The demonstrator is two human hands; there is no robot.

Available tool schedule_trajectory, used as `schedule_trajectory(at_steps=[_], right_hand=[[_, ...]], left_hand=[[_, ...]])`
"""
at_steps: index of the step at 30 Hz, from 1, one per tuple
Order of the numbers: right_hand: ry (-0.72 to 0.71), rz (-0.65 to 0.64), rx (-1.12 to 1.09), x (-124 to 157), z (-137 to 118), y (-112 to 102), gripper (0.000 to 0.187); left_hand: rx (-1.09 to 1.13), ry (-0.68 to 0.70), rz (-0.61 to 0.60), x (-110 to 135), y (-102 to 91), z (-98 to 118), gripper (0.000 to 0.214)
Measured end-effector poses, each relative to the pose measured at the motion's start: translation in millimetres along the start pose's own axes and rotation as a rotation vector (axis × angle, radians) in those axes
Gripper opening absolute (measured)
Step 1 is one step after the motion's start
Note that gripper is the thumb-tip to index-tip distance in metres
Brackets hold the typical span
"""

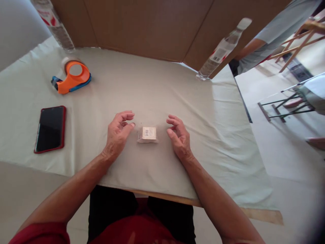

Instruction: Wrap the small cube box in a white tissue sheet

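Note:
A small pale box with a printed label and a barcode-like mark rests on the cloth-covered table, between my two hands. My left hand lies just left of it, fingers loosely curved and apart, holding nothing. To the box's right, my right hand rests on its edge, its fingers also bent and apart with nothing in them. Neither hand touches the box.
A phone with a red case lies at the left, below an orange tape dispenser. Two clear bottles, one left and one right, stand against a brown cardboard panel. A person's arm shows behind the panel.

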State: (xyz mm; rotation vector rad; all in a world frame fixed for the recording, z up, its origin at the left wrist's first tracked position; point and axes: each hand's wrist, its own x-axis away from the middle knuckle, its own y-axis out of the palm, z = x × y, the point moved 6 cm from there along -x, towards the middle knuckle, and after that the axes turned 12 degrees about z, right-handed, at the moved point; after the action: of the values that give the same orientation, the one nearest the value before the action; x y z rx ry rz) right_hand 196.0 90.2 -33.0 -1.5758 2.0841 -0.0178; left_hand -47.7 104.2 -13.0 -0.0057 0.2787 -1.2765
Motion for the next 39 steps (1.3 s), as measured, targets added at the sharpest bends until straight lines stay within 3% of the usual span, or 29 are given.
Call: schedule_trajectory(at_steps=[3,7,13,16,21,30,34,39], right_hand=[[0.111,0.052,-0.088,-1.8,11.4,-2.2,0.041],[0.130,0.044,-0.106,-2.4,12.0,-1.0,0.049],[-0.037,-0.273,0.000,4.4,-1.9,14.8,0.088],[-0.126,-0.348,0.069,7.3,-2.9,20.8,0.101],[-0.222,-0.369,0.143,8.5,-1.8,29.4,0.098],[-0.202,-0.356,0.199,10.6,-5.0,33.6,0.089],[-0.193,-0.369,0.240,5.8,-12.5,10.8,0.084],[-0.025,-0.166,0.594,-7.6,22.5,-67.1,0.062]], left_hand=[[0.009,-0.166,0.019,2.2,1.4,-11.7,0.037],[-0.096,-0.171,-0.083,10.0,12.0,-13.6,0.049],[-0.097,-0.121,-0.176,8.4,19.3,-14.0,0.071],[-0.095,-0.134,-0.211,4.6,19.6,-16.1,0.080],[-0.020,-0.121,-0.301,3.3,25.4,-14.2,0.083],[-0.009,-0.025,-0.353,-0.3,27.8,-15.7,0.071],[0.069,-0.068,-0.320,-2.9,27.5,-18.8,0.069],[0.145,-0.127,-0.216,-8.1,24.0,-23.1,0.064]])
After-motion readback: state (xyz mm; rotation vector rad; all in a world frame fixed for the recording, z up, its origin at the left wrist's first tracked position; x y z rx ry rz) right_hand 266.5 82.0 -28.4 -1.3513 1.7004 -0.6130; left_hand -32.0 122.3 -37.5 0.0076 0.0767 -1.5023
